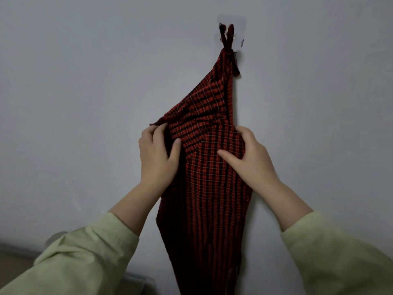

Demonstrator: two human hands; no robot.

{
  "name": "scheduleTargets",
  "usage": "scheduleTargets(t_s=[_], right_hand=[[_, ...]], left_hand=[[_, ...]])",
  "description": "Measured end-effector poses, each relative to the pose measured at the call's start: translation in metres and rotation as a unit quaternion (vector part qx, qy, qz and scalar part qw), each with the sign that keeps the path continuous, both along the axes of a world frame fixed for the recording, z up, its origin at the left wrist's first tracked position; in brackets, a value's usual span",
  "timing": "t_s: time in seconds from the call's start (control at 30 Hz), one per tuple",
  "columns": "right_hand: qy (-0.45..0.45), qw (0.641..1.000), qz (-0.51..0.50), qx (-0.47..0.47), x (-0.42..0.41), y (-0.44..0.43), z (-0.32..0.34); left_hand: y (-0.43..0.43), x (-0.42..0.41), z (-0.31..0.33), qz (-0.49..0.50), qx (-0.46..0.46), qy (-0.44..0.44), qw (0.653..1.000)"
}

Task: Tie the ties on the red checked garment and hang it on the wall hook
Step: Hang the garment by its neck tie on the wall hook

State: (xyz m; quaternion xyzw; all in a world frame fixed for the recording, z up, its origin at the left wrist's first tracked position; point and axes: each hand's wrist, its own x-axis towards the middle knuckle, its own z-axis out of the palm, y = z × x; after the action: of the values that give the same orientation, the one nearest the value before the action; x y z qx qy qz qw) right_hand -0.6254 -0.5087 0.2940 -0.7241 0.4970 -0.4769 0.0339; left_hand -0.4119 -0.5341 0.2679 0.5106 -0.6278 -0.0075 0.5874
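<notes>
The tying part looks done, and the hanging part looks almost done too, so this seems to be the last bit: fixing how the cloth hangs. Start on the left, at about nine o'clock from the middle of the cloth. There the left hand [158,155] is curled shut on the left edge of the red checked garment [209,167], with the thumb lying on the front of the cloth and the fingers tucked round the edge. A thin dark tie end [158,122] pokes out just above that hand. The pale green sleeve [85,258] of that arm comes up from seven o'clock. In the middle, the garment hangs flat against the grey wall [85,81] and runs down past the bottom of the view. Up at twelve o'clock, its knotted ties [227,38] loop over the wall hook [231,31], so the hook is holding the top of it. On the right, at about three o'clock, the right hand [247,155] is also closed on the cloth, bunching up the right edge, with its thumb pressed on the front. Next, I think both hands need to gently pull the cloth down and smooth it, then let go softly. Pulling too hard could slip the loop off the hook.
</notes>
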Motion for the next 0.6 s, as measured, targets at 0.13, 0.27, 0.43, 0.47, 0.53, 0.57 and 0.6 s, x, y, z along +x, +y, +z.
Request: scheduleTargets(t_s=[0.13, 0.27, 0.43, 0.47, 0.53, 0.57, 0.6], right_hand=[[-0.047, 0.999, 0.01, -0.008, -0.003, 0.001, -0.012], [-0.008, 0.993, -0.047, -0.107, -0.005, 0.009, -0.019], [0.063, 0.97, -0.078, -0.22, 0.012, 0.018, -0.019], [0.078, 0.963, -0.076, -0.247, 0.018, 0.021, -0.016], [0.094, 0.953, -0.037, -0.285, 0.033, 0.027, -0.013], [0.092, 0.953, -0.001, -0.289, 0.041, 0.031, -0.011], [0.085, 0.955, 0.044, -0.279, 0.05, 0.033, -0.009]], left_hand=[[0.007, -0.011, -0.014, -0.02, 0.032, 0.002, 0.999], [0.013, -0.018, -0.018, 0.02, 0.0, -0.012, 1.0], [0.022, -0.018, -0.031, 0.01, -0.031, 0.0, 0.999], [0.025, -0.016, -0.032, 0.006, -0.036, 0.009, 0.999], [0.033, -0.009, -0.03, 0.005, -0.058, 0.035, 0.998], [0.038, -0.005, -0.027, 0.003, -0.071, 0.05, 0.996], [0.042, 0.001, -0.023, -0.004, -0.077, 0.065, 0.995]])
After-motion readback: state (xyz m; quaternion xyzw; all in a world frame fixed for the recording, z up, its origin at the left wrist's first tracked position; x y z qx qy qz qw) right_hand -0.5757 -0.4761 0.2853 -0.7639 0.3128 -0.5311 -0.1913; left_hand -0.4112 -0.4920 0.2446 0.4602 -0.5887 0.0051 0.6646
